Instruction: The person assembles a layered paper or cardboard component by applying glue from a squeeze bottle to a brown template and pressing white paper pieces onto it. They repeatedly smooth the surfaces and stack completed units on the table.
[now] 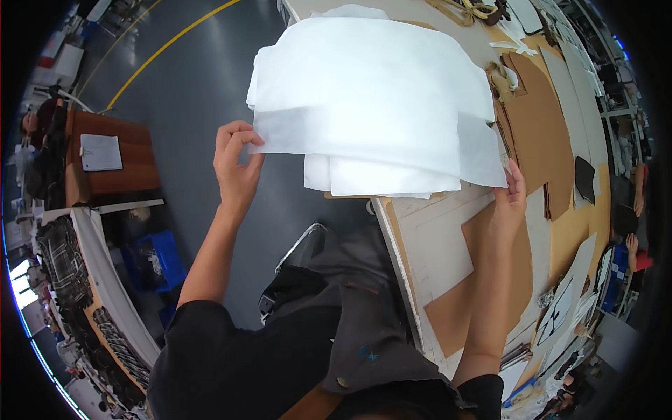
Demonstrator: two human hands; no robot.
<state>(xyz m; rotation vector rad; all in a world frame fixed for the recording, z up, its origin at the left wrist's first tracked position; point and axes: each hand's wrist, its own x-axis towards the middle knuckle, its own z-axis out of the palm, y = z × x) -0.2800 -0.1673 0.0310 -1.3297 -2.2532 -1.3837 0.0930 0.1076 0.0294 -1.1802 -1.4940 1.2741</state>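
Observation:
A stack of white fabric-like sheets [378,77] lies at the near corner of the work table, its layers a little uneven. Across its front stretches a thin, see-through white sheet [280,129], which I hold up by its two near corners. My left hand [238,154] pinches the left corner, out beyond the table's edge. The right corner is between the thumb and fingers of my right hand [512,192], above the table. Whether the sheet is paper or cloth I cannot tell.
Brown cardboard patterns [535,119] and a brown board [448,308] lie on the table [434,224] to the right. A wooden cabinet [119,175] with a paper on top stands left, near a blue bin [162,259]. People work at the far right.

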